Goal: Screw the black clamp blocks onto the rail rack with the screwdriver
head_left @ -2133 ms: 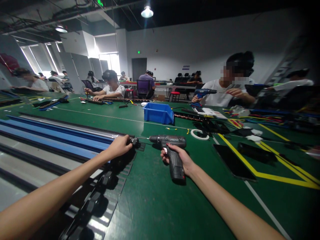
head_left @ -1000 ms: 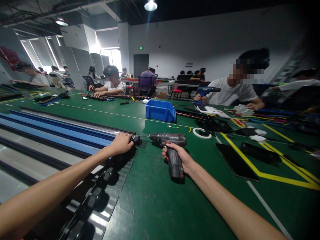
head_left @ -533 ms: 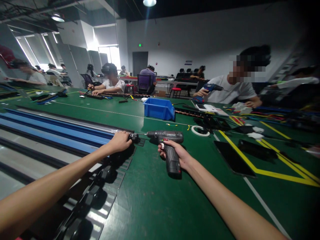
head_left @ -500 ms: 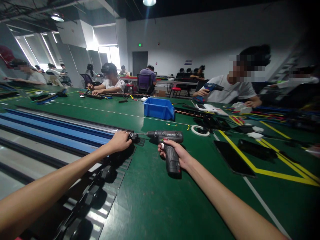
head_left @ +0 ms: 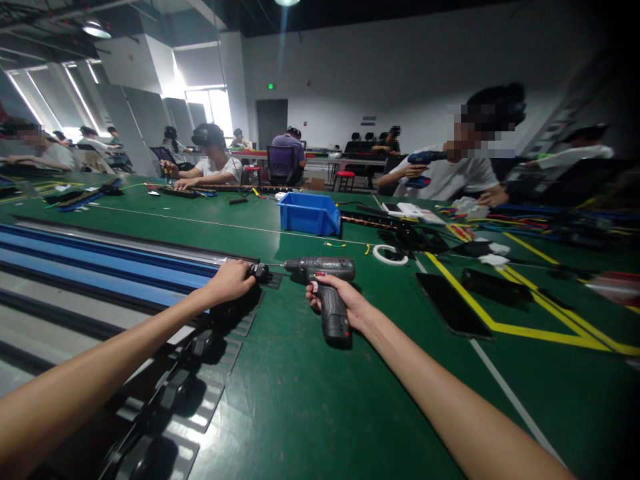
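Note:
My right hand [head_left: 345, 300] is wrapped round the grip of a black cordless drill [head_left: 325, 269], which points left with a finger at its trigger. The drill's long thin bit [head_left: 276, 265] reaches the end of the metal-and-blue assembly [head_left: 110, 257], close to my left hand. There my left hand [head_left: 230, 283] is closed over the far corner, its fingers at a black knob-like fitting [head_left: 260, 271]; what the fingers grip underneath is hidden. Similar black fittings [head_left: 175, 390] and slotted plates [head_left: 203, 407] line the assembly's near edge.
Beyond the drill stand a blue bin [head_left: 307, 215] and a roll of white tape [head_left: 390, 255] on the green table [head_left: 290, 393]. A black flat panel [head_left: 453, 303] lies to the right, by yellow tape lines. Across the table, a co-worker [head_left: 450, 173] holds a blue drill [head_left: 423, 167].
The whole view has shifted slightly, so things sit a little further left. Both hands keep their holds, and the drill stays lined up with the assembly's end. The co-worker's blue drill has been raised slightly.

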`<state>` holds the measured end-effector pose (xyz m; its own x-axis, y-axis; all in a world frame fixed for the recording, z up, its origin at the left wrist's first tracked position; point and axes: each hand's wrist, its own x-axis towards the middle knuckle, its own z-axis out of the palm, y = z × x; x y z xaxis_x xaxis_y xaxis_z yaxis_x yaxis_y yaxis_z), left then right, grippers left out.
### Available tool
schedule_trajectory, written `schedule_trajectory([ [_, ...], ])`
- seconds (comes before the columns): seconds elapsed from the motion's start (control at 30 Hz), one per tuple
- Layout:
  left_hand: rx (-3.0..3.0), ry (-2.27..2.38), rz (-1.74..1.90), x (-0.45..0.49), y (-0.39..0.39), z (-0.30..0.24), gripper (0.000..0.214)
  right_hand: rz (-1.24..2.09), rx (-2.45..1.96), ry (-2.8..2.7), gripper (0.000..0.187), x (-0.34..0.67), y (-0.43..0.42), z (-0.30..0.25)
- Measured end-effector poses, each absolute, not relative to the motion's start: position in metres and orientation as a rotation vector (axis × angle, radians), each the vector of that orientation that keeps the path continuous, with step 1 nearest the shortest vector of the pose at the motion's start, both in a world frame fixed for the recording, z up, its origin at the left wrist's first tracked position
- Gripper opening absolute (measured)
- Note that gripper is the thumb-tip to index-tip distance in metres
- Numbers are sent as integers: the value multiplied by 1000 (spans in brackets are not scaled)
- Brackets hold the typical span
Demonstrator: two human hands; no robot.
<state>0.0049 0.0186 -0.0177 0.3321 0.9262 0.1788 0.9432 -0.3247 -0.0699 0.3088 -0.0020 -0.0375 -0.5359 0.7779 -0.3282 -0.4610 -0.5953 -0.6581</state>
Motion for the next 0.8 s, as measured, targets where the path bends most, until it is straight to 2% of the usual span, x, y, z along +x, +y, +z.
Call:
schedule_trajectory([
  [0.3, -2410, -1748, -201, 7, 10, -12, 30, 2065, -767, -665, 13, 311, -19, -33],
  [0.6, -2385, -1728, -230, 5, 6, -10, 34, 1618, -755, -464, 8, 353, -46, -16],
  [0.8, -2398, -1734, -234, 4, 5, -11, 34, 1431, -802, -363, 11, 409, -73, -28],
])
